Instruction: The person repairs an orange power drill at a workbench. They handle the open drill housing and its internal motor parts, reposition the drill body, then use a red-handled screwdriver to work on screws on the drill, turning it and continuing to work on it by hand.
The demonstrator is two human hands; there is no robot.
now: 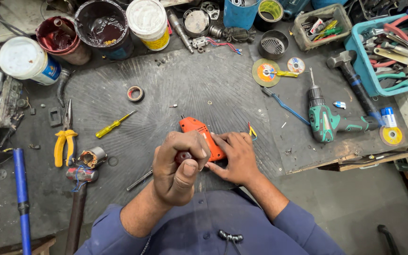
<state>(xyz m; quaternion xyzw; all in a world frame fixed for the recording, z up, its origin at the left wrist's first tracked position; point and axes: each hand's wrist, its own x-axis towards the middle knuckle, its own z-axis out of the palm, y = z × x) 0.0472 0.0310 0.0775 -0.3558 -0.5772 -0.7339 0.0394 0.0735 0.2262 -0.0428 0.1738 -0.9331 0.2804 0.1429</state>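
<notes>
The left hand (178, 167) is closed in a fist around a dark red tool handle (183, 157), its tip hidden against the orange drill (200, 134) that lies in the middle of the black mat (190, 85). The right hand (236, 158) rests flat on the drill's near end with fingers spread, pressing it down rather than gripping. A yellow screwdriver (114, 125) and yellow pliers (64, 144) lie to the left, well apart; a green drill (327, 120) lies to the right.

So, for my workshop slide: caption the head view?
Left hand grips a dark-handled tool over an orange drill steadied by the right hand.
</notes>
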